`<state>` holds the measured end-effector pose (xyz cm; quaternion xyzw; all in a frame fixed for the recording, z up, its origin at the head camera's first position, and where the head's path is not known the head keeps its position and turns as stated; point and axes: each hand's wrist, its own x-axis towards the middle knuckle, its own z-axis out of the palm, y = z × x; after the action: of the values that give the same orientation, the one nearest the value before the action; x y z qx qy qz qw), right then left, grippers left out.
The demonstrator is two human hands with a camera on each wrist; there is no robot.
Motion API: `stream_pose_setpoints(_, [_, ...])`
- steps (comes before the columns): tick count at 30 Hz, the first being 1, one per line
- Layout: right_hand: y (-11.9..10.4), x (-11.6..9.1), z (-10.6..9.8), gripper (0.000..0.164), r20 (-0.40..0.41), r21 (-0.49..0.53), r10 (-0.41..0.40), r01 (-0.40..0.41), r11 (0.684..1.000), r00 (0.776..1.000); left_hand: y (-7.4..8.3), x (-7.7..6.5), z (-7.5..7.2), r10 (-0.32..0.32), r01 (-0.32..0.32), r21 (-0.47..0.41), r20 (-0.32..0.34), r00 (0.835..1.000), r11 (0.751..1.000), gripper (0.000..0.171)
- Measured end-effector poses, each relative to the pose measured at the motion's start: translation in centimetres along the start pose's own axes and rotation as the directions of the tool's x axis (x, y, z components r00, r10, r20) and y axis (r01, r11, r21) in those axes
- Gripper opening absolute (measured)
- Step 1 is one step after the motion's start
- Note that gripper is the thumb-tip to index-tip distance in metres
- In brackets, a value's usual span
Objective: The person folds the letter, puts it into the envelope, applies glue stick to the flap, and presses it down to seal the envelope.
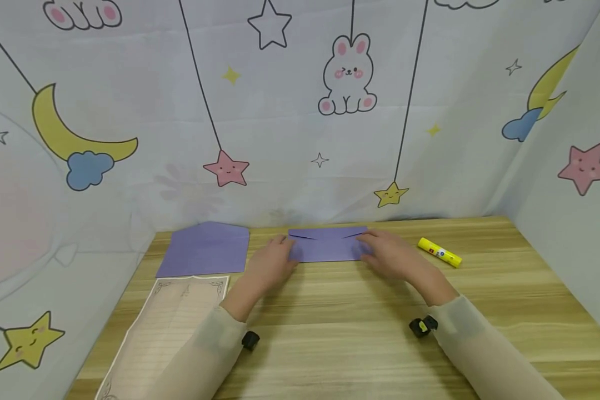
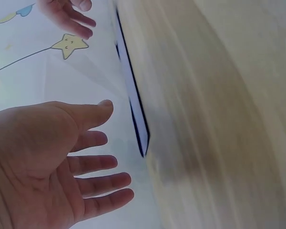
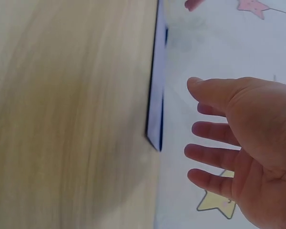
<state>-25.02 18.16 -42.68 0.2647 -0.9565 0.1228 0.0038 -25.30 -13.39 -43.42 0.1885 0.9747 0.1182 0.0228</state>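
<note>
A purple envelope [image 1: 330,250] lies on the wooden table near its back edge, with dark slits showing along its upper part. My left hand [image 1: 272,258] is at its left end, and my right hand [image 1: 390,256] is at its right end. In the left wrist view, the left hand's fingers [image 2: 100,183] are spread and stand apart from the thin-looking envelope [image 2: 136,100]. Likewise, the right wrist view has a gap between the envelope [image 3: 156,90] and the right hand [image 3: 262,138], whose fingers are extended. Neither hand holds anything.
Another purple envelope [image 1: 205,253], its pointed flap up, lies at the back left. In front of it is a lined sheet of letter paper [image 1: 155,328] with ornamented corners. A yellow glue stick [image 1: 440,253] lies right of the right hand. A patterned cloth [image 1: 280,111] hangs behind the table.
</note>
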Motion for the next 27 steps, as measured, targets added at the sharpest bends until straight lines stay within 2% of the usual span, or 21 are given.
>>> stream_pose_setpoints(8, [-0.2, -2.0, -0.7, 0.053, -0.040, 0.141, 0.057, -0.051, 0.989, 0.998, -1.3, -2.8, -1.6, -0.064, 0.059, -0.070, -0.068, 0.996, 0.996, 0.066])
stream_pose_setpoints(13, [0.0, -3.5, -1.1, 0.053, -0.063, 0.199, 0.086, -0.072, 0.977, 0.994, -3.0, -5.1, -2.6, -0.150, 0.141, -0.094, -0.087, 0.985, 0.985, 0.069])
stream_pose_setpoints(21, [0.5, -5.5, -1.3, 0.050, -0.102, 0.239, 0.116, -0.089, 0.967, 0.988, -7.3, -9.1, -3.9, -0.252, 0.237, -0.125, -0.124, 0.960, 0.964, 0.073])
stream_pose_setpoints(25, [0.7, -6.0, -0.9, 0.050, -0.086, 0.248, 0.134, -0.109, 0.963, 0.987, -9.8, -10.8, -4.4, -0.324, 0.310, -0.138, -0.096, 0.941, 0.941, 0.082])
stream_pose_setpoints(27, [0.8, -6.0, -0.6, 0.051, -0.076, 0.258, 0.140, -0.116, 0.959, 0.987, -11.2, -11.6, -4.6, -0.375, 0.363, -0.145, -0.066, 0.925, 0.920, 0.090])
